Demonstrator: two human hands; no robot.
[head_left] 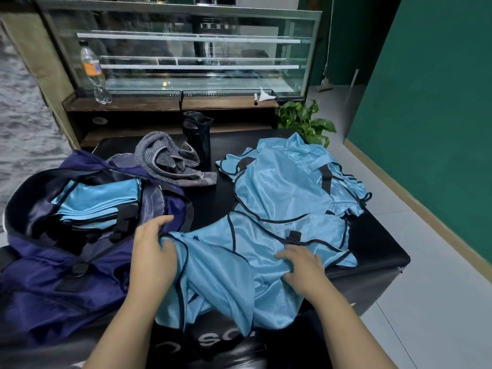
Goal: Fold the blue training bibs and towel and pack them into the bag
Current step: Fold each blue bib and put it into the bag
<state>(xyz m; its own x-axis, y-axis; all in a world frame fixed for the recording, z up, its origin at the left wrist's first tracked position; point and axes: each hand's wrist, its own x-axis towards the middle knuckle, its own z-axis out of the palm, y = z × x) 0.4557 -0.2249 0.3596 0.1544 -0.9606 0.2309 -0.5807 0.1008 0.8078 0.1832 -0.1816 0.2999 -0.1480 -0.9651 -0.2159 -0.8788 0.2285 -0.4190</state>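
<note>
Left hand (153, 251) pinches bib (226, 267), right hand (300, 265) flat on it; bag (53, 275), towel (170, 161) nearby.

Counts only:
- Hands: 2, left hand (153, 251) and right hand (302, 265), both on near bib (226, 275).
- Bag (53, 275): 1, navy, left.
- Folded bibs (98, 201) stacked in bag: several, exact count not readable.
- Loose bib pile (287, 182), right: several overlapped, count unclear.
- Towel (170, 163): 1, grey, far centre.
- Black shaker bottle (197, 139): 1.
- Clear plastic bottle (94, 73): 1, far left.
- Potted plant (306, 121): 1, far right.
- Table (372, 235): 1.
</note>
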